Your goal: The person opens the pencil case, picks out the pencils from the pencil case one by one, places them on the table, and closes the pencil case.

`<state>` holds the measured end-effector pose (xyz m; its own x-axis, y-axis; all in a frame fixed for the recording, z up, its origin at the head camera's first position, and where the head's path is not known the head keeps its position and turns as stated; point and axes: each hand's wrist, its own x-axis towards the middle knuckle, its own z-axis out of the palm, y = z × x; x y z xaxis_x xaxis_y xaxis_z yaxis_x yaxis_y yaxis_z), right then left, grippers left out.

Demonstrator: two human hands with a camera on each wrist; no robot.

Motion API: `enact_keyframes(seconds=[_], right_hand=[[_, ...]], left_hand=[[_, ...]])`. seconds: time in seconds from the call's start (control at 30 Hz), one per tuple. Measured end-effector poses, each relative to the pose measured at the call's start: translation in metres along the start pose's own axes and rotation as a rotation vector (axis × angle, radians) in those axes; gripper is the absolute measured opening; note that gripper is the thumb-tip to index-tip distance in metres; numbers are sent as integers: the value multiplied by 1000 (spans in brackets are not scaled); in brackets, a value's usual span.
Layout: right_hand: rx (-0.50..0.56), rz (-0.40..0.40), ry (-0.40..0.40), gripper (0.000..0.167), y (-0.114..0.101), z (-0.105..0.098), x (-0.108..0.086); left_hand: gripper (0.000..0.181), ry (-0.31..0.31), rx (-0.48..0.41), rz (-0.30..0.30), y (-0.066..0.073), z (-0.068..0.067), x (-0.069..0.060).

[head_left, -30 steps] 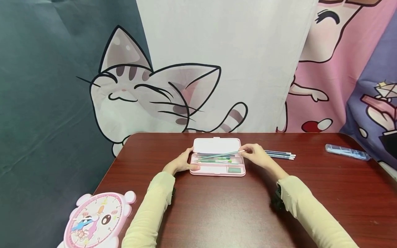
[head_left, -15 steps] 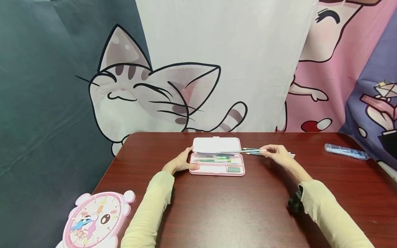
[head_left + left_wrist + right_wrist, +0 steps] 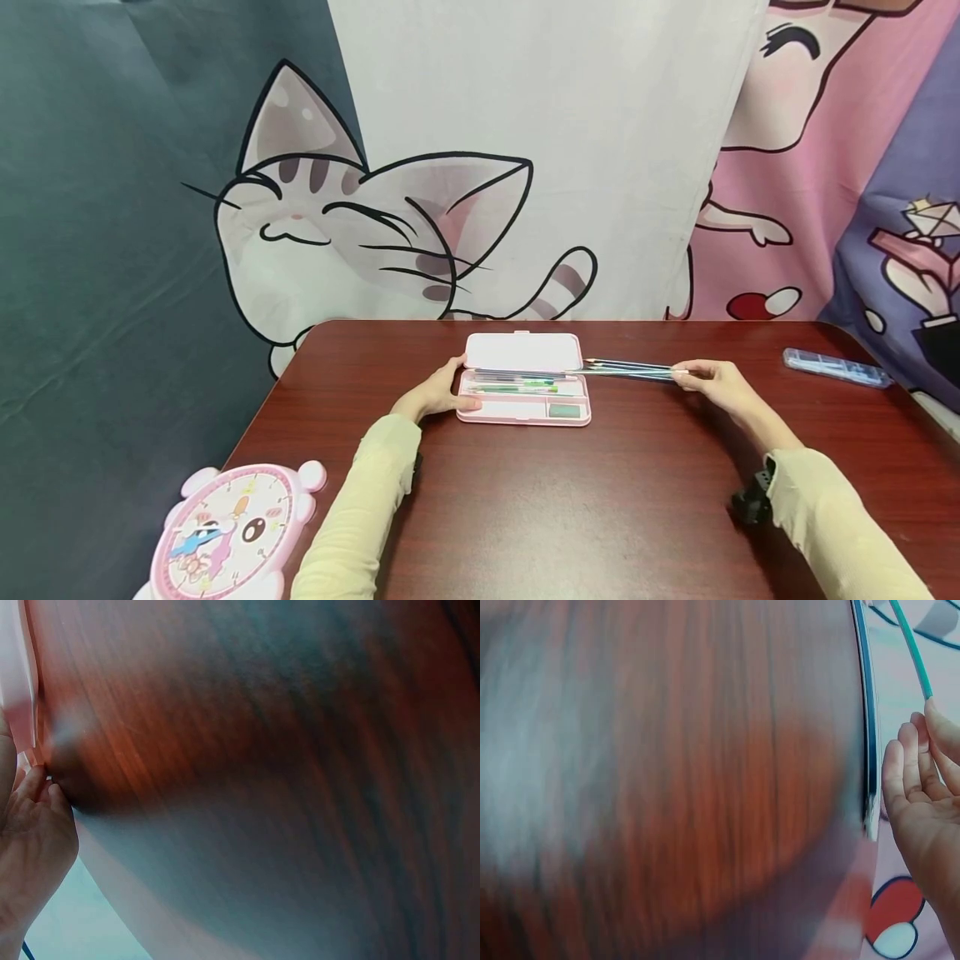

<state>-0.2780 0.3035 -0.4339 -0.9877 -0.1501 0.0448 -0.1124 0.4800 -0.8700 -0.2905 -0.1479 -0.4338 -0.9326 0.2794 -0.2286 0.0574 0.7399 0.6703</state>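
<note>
A pink pencil case (image 3: 525, 422) lies with its lid up on the table; pens, pencils and a grey-green block, perhaps an eraser, sit inside. My left hand (image 3: 435, 395) holds the case's left end, thumb on the front rim; the left wrist view catches only part of that grip. To the right of the case, my right hand (image 3: 716, 383) pinches a teal pencil (image 3: 913, 652) near one end. The pencil points left towards the case, above several dark blue pencils (image 3: 622, 363) on the table. The right hand partly hides their far ends.
A clear blue plastic case (image 3: 837, 368) lies at the table's right rear. At the front left stands a pink cartoon clock (image 3: 232, 529). Behind the wooden table (image 3: 540, 500) hangs a printed cloth (image 3: 637, 150).
My right hand has moved right, drawing the teal pencil away from over the case to above the dark blue pencils. The left hand and the case have stayed put.
</note>
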Motion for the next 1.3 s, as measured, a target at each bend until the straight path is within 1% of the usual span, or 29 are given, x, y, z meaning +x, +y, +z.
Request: enact_keyframes(seconds=[0.13, 0.33, 0.43, 0.5, 0.57, 0.7, 0.77, 0.83, 1.0, 1.2, 1.3], right_hand=[[32, 29, -5, 36, 7, -9, -5], [83, 34, -15, 16, 13, -21, -8], [87, 26, -13, 15, 15, -25, -9], [75, 25, -12, 16, 15, -26, -10], [47, 23, -9, 20, 16, -27, -11], [-55, 22, 6, 33, 16, -28, -12], [-104, 25, 13, 39, 16, -29, -12], [-137, 31, 23, 41, 16, -29, -12], [-186, 30, 49, 39, 16, -28, -12], [-294, 7, 60, 33, 17, -27, -10], [-335, 6, 82, 31, 17, -27, -10]], left_hand=[[95, -3, 4, 0, 0, 0, 0], [94, 2, -2, -2, 0, 0, 1], [95, -2, -3, -1, 0, 1, 1], [95, -2, -4, -1, -1, 0, 2], [95, 0, 0, -1, -1, 0, 2], [94, 3, 1, -1, -1, 0, 1], [94, 1, -7, 3, 0, 0, 0], [94, -2, -25, 0, 1, 0, 0], [95, -1, -65, -8, 1, 0, -1], [95, 7, -52, -3, 0, 0, 0], [95, 7, -56, 5, 1, 1, 0]])
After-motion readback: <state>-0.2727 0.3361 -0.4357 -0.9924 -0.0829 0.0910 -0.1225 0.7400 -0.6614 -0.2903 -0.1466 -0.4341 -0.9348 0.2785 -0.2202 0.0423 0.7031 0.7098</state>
